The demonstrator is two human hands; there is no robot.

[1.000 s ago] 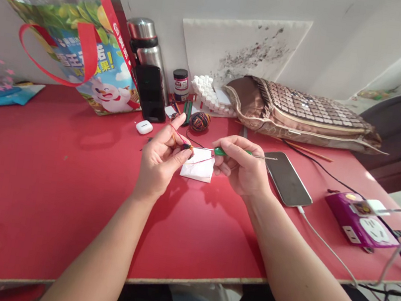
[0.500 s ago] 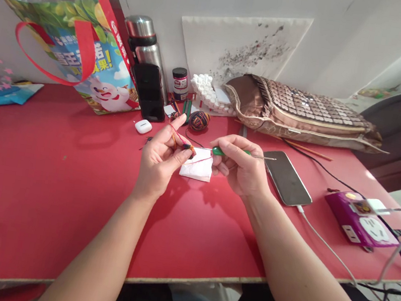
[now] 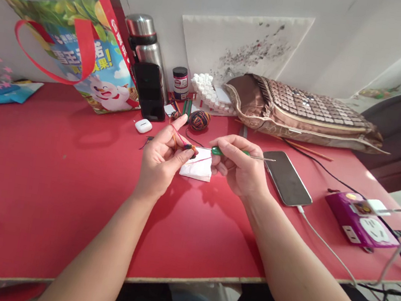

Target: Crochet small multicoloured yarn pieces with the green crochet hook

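Observation:
My left hand [image 3: 163, 157] pinches a small piece of multicoloured crochet work [image 3: 192, 151] between thumb and fingers, with red and orange yarn [image 3: 176, 136] running over its raised index finger. In my right hand [image 3: 241, 164] is a crochet hook [image 3: 217, 150] with a green grip, held level. Its thin metal shaft points left to the crochet work; whether the tip sits in a stitch is too small to tell. Beneath the hands lies a folded white paper [image 3: 197, 170]. A ball of multicoloured yarn [image 3: 199, 120] rests just behind it.
On the red table [image 3: 81, 213], a black phone [image 3: 151, 93] leans on a steel flask [image 3: 148, 44] beside a colourful bag [image 3: 73, 46]. A white earbud case [image 3: 143, 126] sits in front. To the right are a charging phone [image 3: 288, 179], a purple power strip [image 3: 361, 222] and a brown beaded cushion [image 3: 304, 113].
Both hands keep their holds on the crochet work and the hook. The hook has shifted very slightly left, and the camera view has moved a little.

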